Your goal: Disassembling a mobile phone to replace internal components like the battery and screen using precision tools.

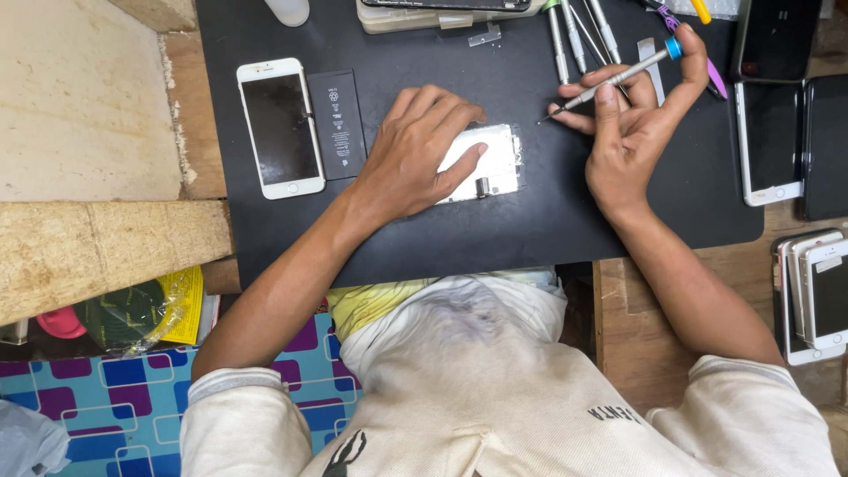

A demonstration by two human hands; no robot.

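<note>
My left hand [415,150] lies flat on an opened white phone body [490,163] in the middle of the black work mat [495,238], fingers pressing it down. My right hand [632,115] holds a thin silver screwdriver [609,81] with a blue cap; its tip hangs just right of the phone body, a little above the mat. A white phone screen [281,128] and a black battery [337,124] lie side by side on the mat to the left of my left hand.
Several more screwdrivers and tweezers [579,35] lie at the mat's far edge. Phones [770,141] rest at the right of the mat, and a stack of phones [813,296] sits on the wooden table. Wooden boards [97,238] stand at left.
</note>
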